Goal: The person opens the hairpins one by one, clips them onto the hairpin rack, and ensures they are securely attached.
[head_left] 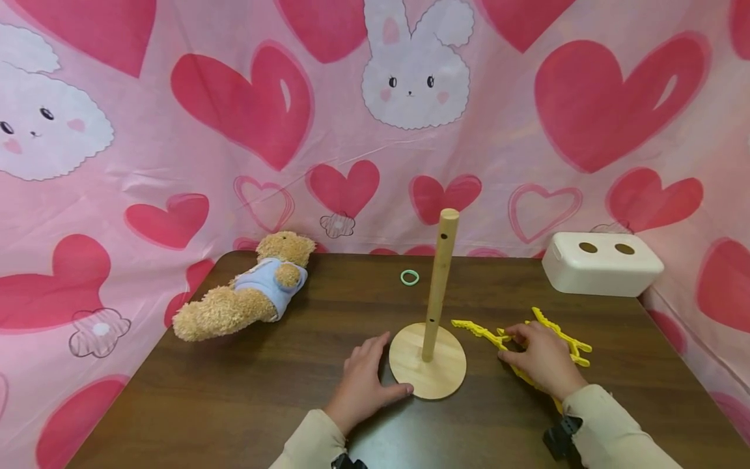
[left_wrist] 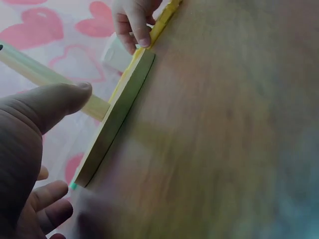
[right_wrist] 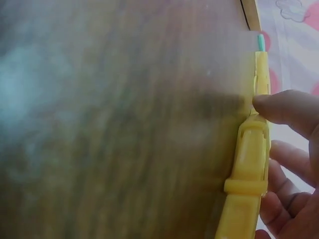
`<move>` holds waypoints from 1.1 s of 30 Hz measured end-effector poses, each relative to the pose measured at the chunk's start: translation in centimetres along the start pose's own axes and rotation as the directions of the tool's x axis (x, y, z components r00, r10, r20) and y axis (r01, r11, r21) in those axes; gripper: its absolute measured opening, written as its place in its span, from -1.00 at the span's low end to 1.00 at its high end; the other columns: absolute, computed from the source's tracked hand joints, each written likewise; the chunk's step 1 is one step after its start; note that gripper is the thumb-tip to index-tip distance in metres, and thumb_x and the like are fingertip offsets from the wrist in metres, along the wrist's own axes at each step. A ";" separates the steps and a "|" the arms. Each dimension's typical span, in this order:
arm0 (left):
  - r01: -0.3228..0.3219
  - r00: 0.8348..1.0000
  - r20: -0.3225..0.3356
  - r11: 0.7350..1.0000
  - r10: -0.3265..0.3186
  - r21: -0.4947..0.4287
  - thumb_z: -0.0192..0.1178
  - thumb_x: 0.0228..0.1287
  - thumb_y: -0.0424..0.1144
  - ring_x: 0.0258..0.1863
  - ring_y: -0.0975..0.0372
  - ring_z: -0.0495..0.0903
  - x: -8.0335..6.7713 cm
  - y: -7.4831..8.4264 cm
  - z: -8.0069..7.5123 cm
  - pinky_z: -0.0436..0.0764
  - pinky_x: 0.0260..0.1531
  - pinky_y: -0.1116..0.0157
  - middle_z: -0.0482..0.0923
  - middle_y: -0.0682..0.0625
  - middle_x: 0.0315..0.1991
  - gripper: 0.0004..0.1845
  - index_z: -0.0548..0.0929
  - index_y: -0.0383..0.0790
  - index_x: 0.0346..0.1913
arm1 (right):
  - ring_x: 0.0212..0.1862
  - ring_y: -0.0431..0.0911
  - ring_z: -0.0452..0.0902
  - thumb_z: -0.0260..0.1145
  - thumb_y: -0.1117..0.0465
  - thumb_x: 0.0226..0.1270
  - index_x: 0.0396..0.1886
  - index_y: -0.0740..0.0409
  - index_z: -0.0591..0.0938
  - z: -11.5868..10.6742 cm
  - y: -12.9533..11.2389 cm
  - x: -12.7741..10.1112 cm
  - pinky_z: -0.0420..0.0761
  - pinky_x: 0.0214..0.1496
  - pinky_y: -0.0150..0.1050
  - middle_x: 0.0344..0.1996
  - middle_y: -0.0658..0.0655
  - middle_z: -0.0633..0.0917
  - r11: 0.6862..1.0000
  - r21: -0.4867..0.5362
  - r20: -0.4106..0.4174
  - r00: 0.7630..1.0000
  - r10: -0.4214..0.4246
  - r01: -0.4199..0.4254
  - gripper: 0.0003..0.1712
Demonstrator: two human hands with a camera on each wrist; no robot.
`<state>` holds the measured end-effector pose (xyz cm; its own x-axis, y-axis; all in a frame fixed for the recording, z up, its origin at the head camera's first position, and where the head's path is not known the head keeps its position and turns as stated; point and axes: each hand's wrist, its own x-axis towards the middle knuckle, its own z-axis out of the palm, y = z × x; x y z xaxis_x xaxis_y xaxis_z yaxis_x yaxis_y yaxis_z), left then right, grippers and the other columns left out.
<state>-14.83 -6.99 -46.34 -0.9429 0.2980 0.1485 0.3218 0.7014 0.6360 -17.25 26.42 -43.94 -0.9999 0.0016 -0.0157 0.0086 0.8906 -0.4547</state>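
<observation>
far left on worktop [head_left: 176, 404]: teddy bear [head_left: 246, 293] lying on its side, well apart from both hands. small green ring [head_left: 409, 277] flat further back, near the pole.

left hand [head_left: 363, 384] flat on worktop, fingers relaxed and spread, thumb tip touching rim of wooden stand base [head_left: 428, 361]; gripping nothing. wrist view shows thumb [left_wrist: 60, 102] just beside the disc edge.

wooden pole [head_left: 439, 280] upright in centre of base; looks stiff, light-ish, likely tippy if pushed high up, so steady at base.

right hand [head_left: 541, 358] resting on yellow plastic pieces [head_left: 477, 331], fingers curled over them, thumb and fingertips [right_wrist: 284, 107] pinching one thin strip against worktop. judging by look: light, rigid but thin, prob brittle at prongs, smooth and a bit slippery. best taken along the thicker middle spine, not the tips.

far right, back: white box w/ two holes [head_left: 600, 264], untouched.
</observation>
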 end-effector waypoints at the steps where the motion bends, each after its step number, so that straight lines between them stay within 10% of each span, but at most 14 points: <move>1: 0.004 1.000 0.001 1.000 -0.004 0.010 0.36 -0.19 0.30 0.14 0.10 0.29 0.1 0.1 0.1 0.20 0.07 -0.04 0.32 0.01 0.24 0.04 0.24 -0.11 0.36 | -0.22 0.05 0.47 0.50 -0.13 -0.12 -0.09 0.18 0.64 0.0 0.0 0.0 0.26 -0.20 0.06 -0.30 0.10 0.60 1.000 0.000 -0.001 1.000 0.005 -0.005 -0.36; 16: 0.026 1.000 -0.008 0.994 -0.025 0.104 0.33 -0.24 0.38 0.03 0.13 0.33 0.5 0.4 0.7 0.22 -0.14 0.11 0.39 0.03 0.15 -0.02 0.38 -0.09 0.27 | -0.29 -0.03 0.55 0.48 0.05 -0.04 -0.41 -0.05 0.70 0.2 -0.1 -0.2 0.27 -0.22 0.12 -0.35 -0.01 0.63 0.996 -0.047 -0.062 0.995 -0.074 0.071 -0.82; 33: 0.035 0.999 -0.029 0.995 -0.032 0.094 0.34 -0.22 0.35 0.00 0.15 0.33 0.5 0.2 0.9 0.21 -0.16 0.13 0.41 0.05 0.14 -0.06 0.41 -0.09 0.24 | -0.27 0.03 0.59 0.48 -0.13 -0.11 -0.17 0.12 0.68 -0.9 -1.1 -1.4 0.45 -0.22 0.12 -0.30 0.07 0.70 0.985 -0.170 0.014 1.000 -0.018 0.020 -0.46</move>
<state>-15.19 -6.12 -46.80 -0.9550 0.2563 0.1496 0.2952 0.7693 0.5665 -15.84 25.82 -42.65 -0.9996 -0.0207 -0.0203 -0.0138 0.9547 -0.2974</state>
